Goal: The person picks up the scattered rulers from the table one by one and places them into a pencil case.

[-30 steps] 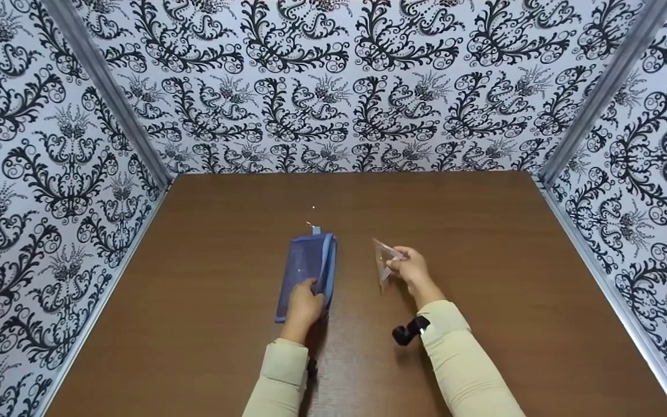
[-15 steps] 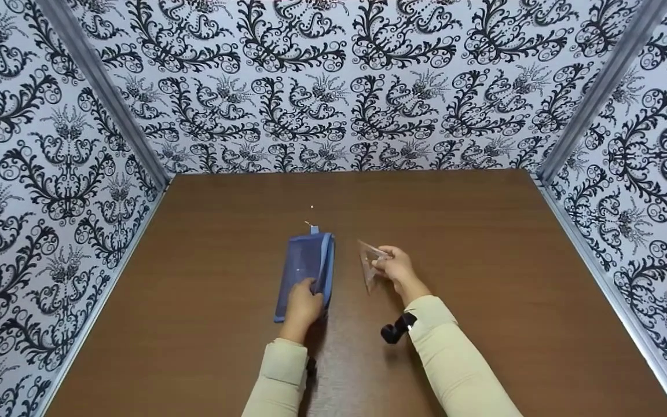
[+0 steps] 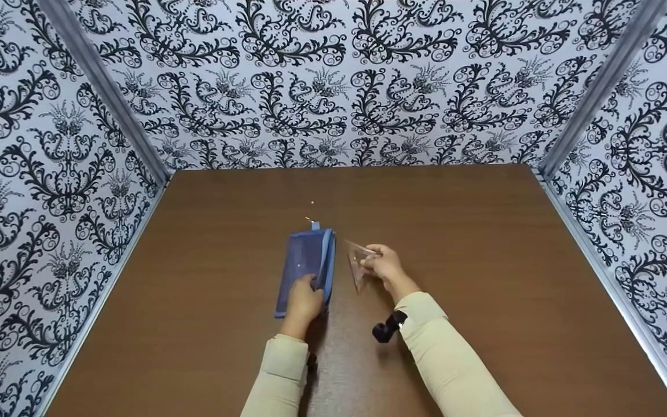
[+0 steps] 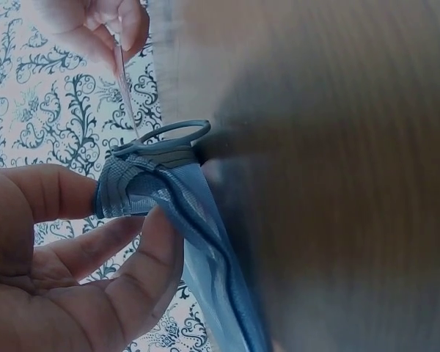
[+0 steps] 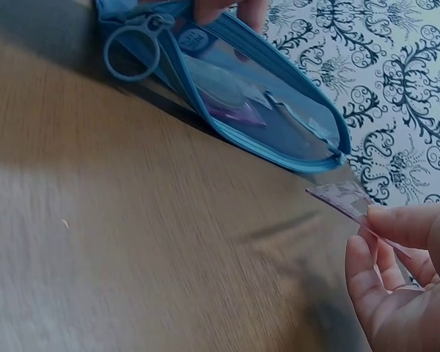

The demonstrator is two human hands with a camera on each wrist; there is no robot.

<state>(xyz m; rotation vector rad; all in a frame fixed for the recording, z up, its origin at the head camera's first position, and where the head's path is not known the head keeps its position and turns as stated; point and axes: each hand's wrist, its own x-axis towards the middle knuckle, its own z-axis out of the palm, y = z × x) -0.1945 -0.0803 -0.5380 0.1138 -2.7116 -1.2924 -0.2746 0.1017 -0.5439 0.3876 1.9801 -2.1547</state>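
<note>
A blue zippered mesh pouch (image 3: 304, 260) is held by my left hand (image 3: 304, 301), whose thumb and fingers grip its near end by the zipper edge. In the right wrist view the pouch's zipper gapes wide, and a clear piece with a purple edge (image 5: 238, 116) shows inside. A round ring pull (image 5: 132, 53) hangs from the zipper. My right hand (image 3: 384, 265) pinches a clear triangular set square (image 3: 356, 269) between thumb and fingers. The set square is tilted, a short gap to the right of the pouch's open side.
The brown wooden table (image 3: 455, 220) lies under both hands. Patterned black-and-white walls (image 3: 333, 87) with grey metal posts (image 3: 105, 87) enclose it at the back and sides. A black wrist camera (image 3: 388, 327) sticks out from the right sleeve.
My right hand has carried the set square leftward, closer to the pouch. The left hand keeps its grip and the pouch stays about where it was.
</note>
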